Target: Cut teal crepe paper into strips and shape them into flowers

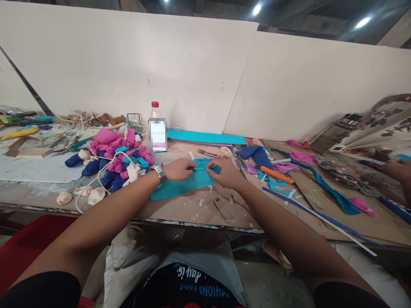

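A strip of turquoise crepe paper [180, 187] lies across the table in front of me, its upper edge gathered and folded. My left hand [180, 170], with a metal watch on the wrist, pinches that edge near its middle. Close by on the right, my right hand [224, 172] is closed on the same edge, thumb and forefinger together. Part of the paper's top is hidden behind the fingers. Just beyond the hands lie a pair of scissors [207, 153] and a roll of tape [225, 150].
Left is a heap of crumpled pink, blue and turquoise paper pieces [109, 143] with a white cable [102, 173]. Behind stand a phone [158, 136] and a red-capped bottle [155, 110]. An orange cutter [276, 175] lies right. Another person's hand [396, 170] shows far right.
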`<state>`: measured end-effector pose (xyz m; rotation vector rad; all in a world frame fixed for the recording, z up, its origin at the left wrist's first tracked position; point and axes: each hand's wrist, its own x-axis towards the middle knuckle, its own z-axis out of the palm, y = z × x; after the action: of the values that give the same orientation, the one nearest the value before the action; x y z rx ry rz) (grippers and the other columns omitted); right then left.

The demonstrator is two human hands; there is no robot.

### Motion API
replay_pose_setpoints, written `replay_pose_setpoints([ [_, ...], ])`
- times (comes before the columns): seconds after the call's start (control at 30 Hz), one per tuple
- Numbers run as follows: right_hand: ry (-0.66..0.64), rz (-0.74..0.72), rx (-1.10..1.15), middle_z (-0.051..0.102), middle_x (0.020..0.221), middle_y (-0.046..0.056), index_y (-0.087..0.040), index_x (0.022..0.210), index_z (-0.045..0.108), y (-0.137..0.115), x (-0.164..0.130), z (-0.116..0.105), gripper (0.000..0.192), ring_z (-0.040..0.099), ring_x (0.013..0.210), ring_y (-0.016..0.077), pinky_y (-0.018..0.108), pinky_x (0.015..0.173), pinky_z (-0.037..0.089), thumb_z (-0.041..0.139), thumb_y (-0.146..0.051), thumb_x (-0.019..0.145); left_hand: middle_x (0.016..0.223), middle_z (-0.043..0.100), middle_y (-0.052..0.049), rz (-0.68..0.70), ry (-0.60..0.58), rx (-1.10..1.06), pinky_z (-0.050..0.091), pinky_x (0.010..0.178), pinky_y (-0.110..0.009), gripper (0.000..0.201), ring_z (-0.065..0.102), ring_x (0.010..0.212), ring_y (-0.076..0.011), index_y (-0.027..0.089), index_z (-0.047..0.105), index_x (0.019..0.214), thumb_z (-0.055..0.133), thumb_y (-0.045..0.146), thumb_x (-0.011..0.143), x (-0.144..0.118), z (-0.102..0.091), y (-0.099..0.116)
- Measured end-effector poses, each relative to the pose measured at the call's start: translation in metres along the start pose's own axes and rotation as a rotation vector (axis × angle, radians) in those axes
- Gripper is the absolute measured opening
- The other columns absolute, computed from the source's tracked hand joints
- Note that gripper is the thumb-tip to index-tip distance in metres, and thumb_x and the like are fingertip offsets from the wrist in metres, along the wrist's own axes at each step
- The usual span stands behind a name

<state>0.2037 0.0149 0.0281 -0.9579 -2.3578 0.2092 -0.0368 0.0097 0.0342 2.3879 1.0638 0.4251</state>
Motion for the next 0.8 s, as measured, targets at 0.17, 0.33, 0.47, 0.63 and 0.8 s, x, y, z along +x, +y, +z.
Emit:
replay_pose_setpoints([
  [0.17,0.066,0.043,-0.039,0.075,0.088,0.004,-0.021,0.079,0.066,0.001,0.001,0.0,0.011,0.066,0.089,0.0241,0.043,0.096,0.037,0.06,-0.028,0.085,0.08,0.069,-0.004,-0.02,0.048,0.128,0.04,0.066,-0.03,0.019,0.06,0.075,-0.0198,0.017,0.065,0.083,0.046,0.02,0.082,0.0,0.001,-0.003],
  [0.33,0.129,0.134,-0.067,0.075,0.087,0.004,-0.021,0.077,0.067,0.002,0.003,-0.002,0.012,0.067,0.089,0.0245,0.042,0.094,0.039,0.06,-0.028,0.085,0.098,0.075,-0.011,-0.072,0.151,0.248,0.046,0.078,-0.033,0.031,0.066,0.09,-0.0241,0.014,0.071,0.091,0.041,0.019,0.088,0.004,0.0,-0.016],
  [0.47,0.138,0.159,-0.051,0.076,0.087,0.004,-0.021,0.077,0.067,0.002,0.003,-0.002,0.013,0.067,0.09,0.0243,0.041,0.095,0.039,0.06,-0.029,0.084,0.104,0.075,-0.011,-0.095,0.159,0.275,0.048,0.083,-0.036,0.035,0.067,0.096,-0.0258,0.014,0.073,0.097,0.039,0.02,0.09,0.004,-0.001,-0.018],
  [0.63,0.116,0.138,-0.041,0.075,0.085,0.004,-0.021,0.076,0.066,0.003,0.003,-0.001,0.014,0.066,0.089,0.0236,0.039,0.091,0.039,0.059,-0.03,0.084,0.112,0.075,-0.009,-0.012,0.167,0.221,0.049,0.085,-0.034,0.034,0.068,0.099,-0.0243,0.016,0.071,0.112,0.045,0.025,0.091,0.001,0.0,-0.011],
  [0.8,0.103,0.143,-0.059,0.076,0.087,0.003,-0.021,0.075,0.067,0.003,0.003,-0.001,0.015,0.065,0.09,0.0238,0.041,0.093,0.036,0.059,-0.03,0.084,0.107,0.076,-0.008,0.035,0.19,0.198,0.048,0.086,-0.034,0.036,0.068,0.097,-0.0236,0.016,0.073,0.106,0.041,0.02,0.091,0.002,-0.001,-0.011],
])
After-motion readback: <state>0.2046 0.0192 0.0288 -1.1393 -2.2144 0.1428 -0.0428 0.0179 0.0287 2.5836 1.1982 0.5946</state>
